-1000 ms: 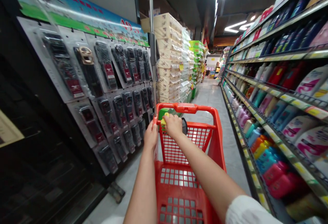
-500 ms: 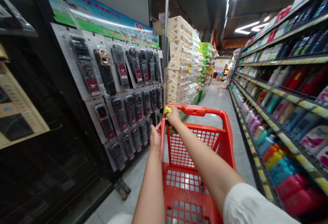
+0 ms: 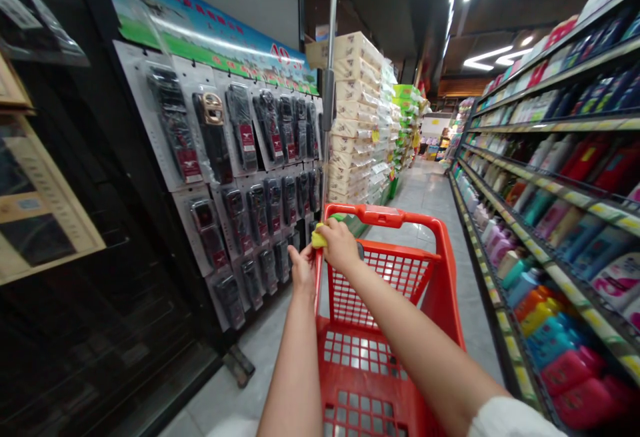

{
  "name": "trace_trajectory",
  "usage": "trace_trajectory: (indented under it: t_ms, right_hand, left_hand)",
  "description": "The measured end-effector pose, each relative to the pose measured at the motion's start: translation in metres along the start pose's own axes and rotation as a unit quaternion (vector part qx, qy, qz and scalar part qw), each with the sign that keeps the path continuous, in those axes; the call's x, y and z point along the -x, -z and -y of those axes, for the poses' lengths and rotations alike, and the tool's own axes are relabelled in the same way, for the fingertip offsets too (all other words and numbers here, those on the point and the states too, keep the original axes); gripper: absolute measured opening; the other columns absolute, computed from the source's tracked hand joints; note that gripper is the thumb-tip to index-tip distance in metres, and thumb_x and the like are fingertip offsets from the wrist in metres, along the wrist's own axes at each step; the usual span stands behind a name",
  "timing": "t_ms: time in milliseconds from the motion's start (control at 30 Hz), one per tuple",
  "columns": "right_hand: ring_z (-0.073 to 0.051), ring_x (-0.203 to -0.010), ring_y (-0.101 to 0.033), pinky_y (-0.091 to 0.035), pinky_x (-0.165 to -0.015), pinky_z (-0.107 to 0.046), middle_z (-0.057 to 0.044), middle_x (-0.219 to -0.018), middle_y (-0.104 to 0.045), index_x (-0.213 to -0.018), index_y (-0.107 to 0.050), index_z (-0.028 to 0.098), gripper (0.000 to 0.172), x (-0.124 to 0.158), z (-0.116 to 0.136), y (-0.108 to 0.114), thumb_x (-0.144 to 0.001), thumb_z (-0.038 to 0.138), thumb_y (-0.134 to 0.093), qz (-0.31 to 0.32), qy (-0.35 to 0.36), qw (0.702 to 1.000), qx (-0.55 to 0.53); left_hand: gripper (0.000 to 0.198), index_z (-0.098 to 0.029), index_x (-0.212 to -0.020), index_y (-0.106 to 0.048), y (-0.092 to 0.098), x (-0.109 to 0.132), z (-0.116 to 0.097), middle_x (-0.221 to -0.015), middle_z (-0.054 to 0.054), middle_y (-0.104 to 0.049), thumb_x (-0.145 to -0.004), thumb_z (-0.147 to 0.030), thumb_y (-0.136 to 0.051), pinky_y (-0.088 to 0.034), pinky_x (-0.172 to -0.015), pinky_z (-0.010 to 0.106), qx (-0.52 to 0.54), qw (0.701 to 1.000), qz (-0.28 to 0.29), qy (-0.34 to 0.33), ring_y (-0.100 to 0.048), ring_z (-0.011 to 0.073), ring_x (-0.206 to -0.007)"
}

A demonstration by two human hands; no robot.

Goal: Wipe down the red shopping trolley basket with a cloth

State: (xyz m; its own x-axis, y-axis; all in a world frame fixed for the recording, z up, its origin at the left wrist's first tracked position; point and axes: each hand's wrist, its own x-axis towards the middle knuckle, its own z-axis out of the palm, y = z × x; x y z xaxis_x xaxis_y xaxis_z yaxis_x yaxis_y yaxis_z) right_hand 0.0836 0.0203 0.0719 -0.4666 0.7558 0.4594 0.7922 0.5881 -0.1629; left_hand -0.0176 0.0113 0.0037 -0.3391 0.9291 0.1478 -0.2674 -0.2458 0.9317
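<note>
A red plastic shopping trolley (image 3: 435,270) stands in front of me in a shop aisle, its mesh basket seen from above. My right hand (image 3: 341,245) is closed on a small yellow cloth (image 3: 319,239) pressed against the upper left corner of the trolley's frame. My left hand (image 3: 303,269) grips the left upright of the trolley just below it, fingers curled round the bar. Both forearms reach forward over the basket.
A rack of packaged black belts (image 3: 240,177) hangs on the left beside a metal pole (image 3: 329,84). Stacked tissue packs (image 3: 357,117) stand further down the aisle. Shelves of coloured bottles (image 3: 550,224) line the right. Grey tiled floor (image 3: 425,190) runs ahead.
My right hand with the yellow cloth has slid down the trolley's left corner from the top rail. My left hand stays on the upright. The view has shifted slightly.
</note>
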Motion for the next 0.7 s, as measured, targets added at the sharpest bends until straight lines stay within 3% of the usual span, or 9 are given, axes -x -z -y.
trace_trajectory:
  t_ms: [100, 267, 400, 533, 600, 700]
  right_hand:
    - [-0.021, -0.107, -0.047, -0.041, -0.090, -0.032, -0.007, -0.123, -0.052, -0.118, -0.059, 0.025, 0.039, 0.001, -0.003, 0.001, -0.083, 0.012, -0.047, -0.005, -0.014, 1.000, -0.026]
    - [-0.018, -0.107, -0.050, -0.041, -0.093, -0.030, -0.003, -0.117, -0.054, -0.111, -0.061, 0.024, 0.042, 0.048, 0.002, -0.019, -0.074, 0.006, -0.051, -0.001, 0.044, 0.985, -0.166]
    - [-0.016, -0.100, -0.056, -0.044, -0.087, -0.026, -0.002, -0.108, -0.059, -0.109, -0.060, 0.023, 0.043, 0.072, -0.013, -0.007, -0.072, 0.006, -0.052, 0.041, 0.081, 0.970, -0.225]
    - [-0.021, -0.109, -0.052, -0.041, -0.093, -0.032, -0.006, -0.120, -0.058, -0.120, -0.056, 0.022, 0.049, 0.068, -0.057, 0.035, -0.073, 0.009, -0.056, -0.034, 0.008, 0.996, -0.088]
    - [-0.025, -0.114, -0.049, -0.038, -0.094, -0.036, -0.008, -0.129, -0.055, -0.123, -0.055, 0.025, 0.048, 0.066, -0.080, 0.046, -0.077, 0.014, -0.057, -0.057, -0.049, 0.997, 0.009]
    - [-0.028, -0.111, -0.049, -0.034, -0.094, -0.042, -0.009, -0.125, -0.057, -0.126, -0.054, 0.027, 0.044, 0.067, -0.099, 0.039, -0.082, 0.027, -0.061, -0.025, -0.127, 0.986, 0.105]
  left_hand:
    - [0.088, -0.012, -0.125, -0.064, -0.002, 0.000, -0.001, -0.112, 0.015, -0.072, -0.091, -0.067, -0.005, -0.046, -0.101, 0.037, 0.033, 0.999, -0.008, 0.038, -0.065, 0.0241, -0.111]
    - [0.102, -0.005, -0.131, -0.057, 0.002, 0.002, -0.005, -0.111, 0.019, -0.071, -0.086, -0.068, 0.008, -0.051, -0.094, 0.036, 0.089, 0.992, 0.029, 0.078, -0.066, 0.0255, -0.108]
    - [0.085, -0.007, -0.130, -0.058, 0.002, 0.001, -0.006, -0.117, 0.017, -0.069, -0.092, -0.064, -0.008, -0.050, -0.097, 0.036, 0.101, 0.991, -0.002, 0.088, -0.065, 0.0246, -0.111]
    - [0.051, -0.011, -0.131, -0.057, -0.010, 0.002, -0.002, -0.133, 0.013, -0.061, -0.097, -0.044, -0.037, -0.043, -0.106, 0.034, 0.066, 0.995, -0.058, 0.049, -0.057, 0.0217, -0.123]
    - [0.047, -0.012, -0.130, -0.059, -0.016, 0.002, 0.001, -0.137, 0.012, -0.058, -0.095, -0.042, -0.046, -0.038, -0.110, 0.034, 0.024, 0.999, -0.034, -0.003, -0.052, 0.0226, -0.129]
    - [0.052, -0.014, -0.130, -0.059, -0.018, 0.003, 0.003, -0.138, 0.010, -0.057, -0.091, -0.048, -0.051, -0.033, -0.113, 0.036, -0.011, 0.998, 0.024, -0.063, -0.048, 0.0242, -0.132]
